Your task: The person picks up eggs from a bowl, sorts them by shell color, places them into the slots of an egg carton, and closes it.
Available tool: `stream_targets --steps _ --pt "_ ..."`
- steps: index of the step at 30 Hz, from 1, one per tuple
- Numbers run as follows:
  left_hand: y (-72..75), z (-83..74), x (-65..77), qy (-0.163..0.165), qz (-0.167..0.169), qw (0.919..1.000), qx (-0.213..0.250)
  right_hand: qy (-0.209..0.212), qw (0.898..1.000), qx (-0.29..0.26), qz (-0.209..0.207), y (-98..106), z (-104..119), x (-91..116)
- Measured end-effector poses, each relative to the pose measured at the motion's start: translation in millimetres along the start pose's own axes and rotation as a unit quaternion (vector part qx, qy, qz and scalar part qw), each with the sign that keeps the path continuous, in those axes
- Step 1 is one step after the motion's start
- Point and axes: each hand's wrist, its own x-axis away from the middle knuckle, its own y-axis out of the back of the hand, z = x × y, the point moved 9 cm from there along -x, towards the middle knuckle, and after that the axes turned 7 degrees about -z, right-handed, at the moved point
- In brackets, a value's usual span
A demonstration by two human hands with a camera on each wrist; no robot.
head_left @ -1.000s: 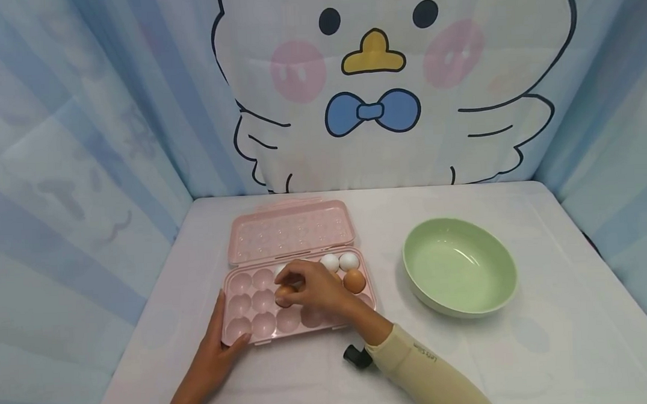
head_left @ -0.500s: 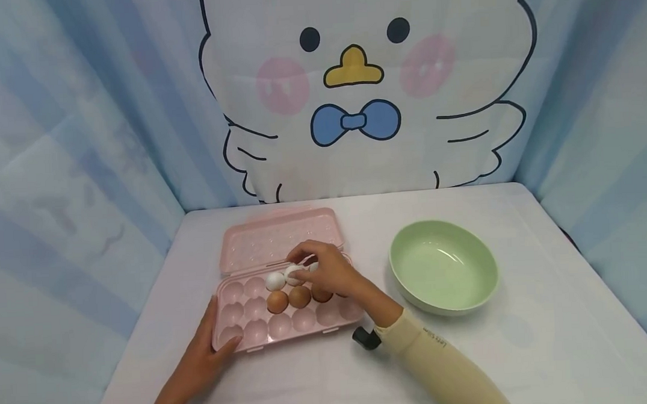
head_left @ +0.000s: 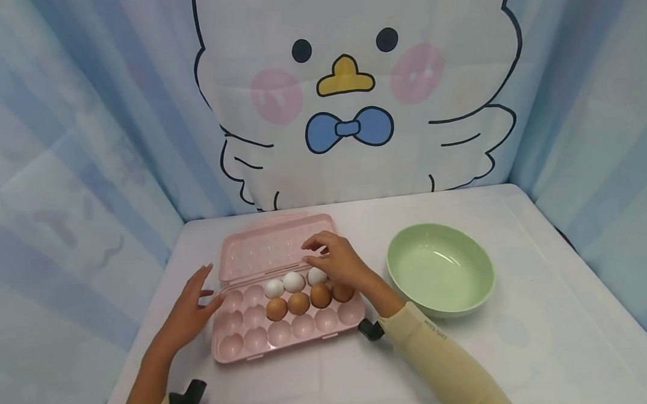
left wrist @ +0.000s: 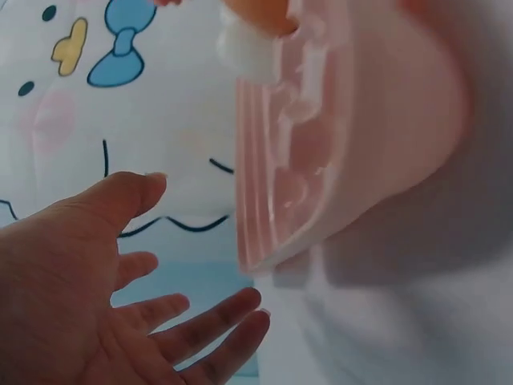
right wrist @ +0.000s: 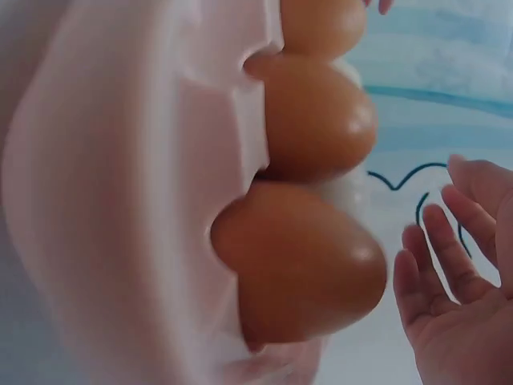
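A pink egg carton [head_left: 279, 334] lies open on the table, its lid [head_left: 252, 250] folded back behind it. White eggs [head_left: 294, 282] stand in its back row and several brown eggs [head_left: 298, 303] in the middle row; the front-row cups hold nothing. My right hand [head_left: 341, 262] hovers over the back row and lid edge, partly covering the eggs at that end. Its fingers are loosely bent around nothing, also in the right wrist view, beside a brown egg [right wrist: 309, 265]. My left hand [head_left: 183, 312] is off the carton's left end, fingers spread, apart from the carton wall [left wrist: 401, 104].
A light green bowl [head_left: 440, 269] with nothing in it stands to the right of the carton. White cloth covers the table [head_left: 321, 389]. Curtains [head_left: 74, 207] close in both sides, and a cartoon-printed cloth [head_left: 354, 170] hangs behind.
My right hand let go of a brown egg in the middle row, moved over the white eggs, then rose toward the lid. My left hand released the carton's left end and lifted away.
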Motion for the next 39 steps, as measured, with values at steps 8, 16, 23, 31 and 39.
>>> stream_targets --steps 8,16,23,31,39 --pt "2.7 25.7 -29.0 0.048 0.018 0.9979 0.041 -0.053 0.995 0.032 -0.075 18 -31 -6" --pt "-15.9 41.5 -48.3 0.088 0.047 0.9878 0.119 -0.173 0.98 0.042 -0.085 27 -57 -4" --pt "-22.9 43.6 -65.9 0.086 0.078 0.9879 0.103 -0.243 0.97 0.026 -0.014 29 -53 -18" --pt "-20.6 46.0 -88.1 0.094 0.114 0.9838 0.102 -0.281 0.96 0.0 0.007 23 -80 -43" --pt "-24.5 56.6 -105.4 0.114 0.136 0.9798 0.092 -0.37 0.923 -0.105 -0.019 13 -120 -37"
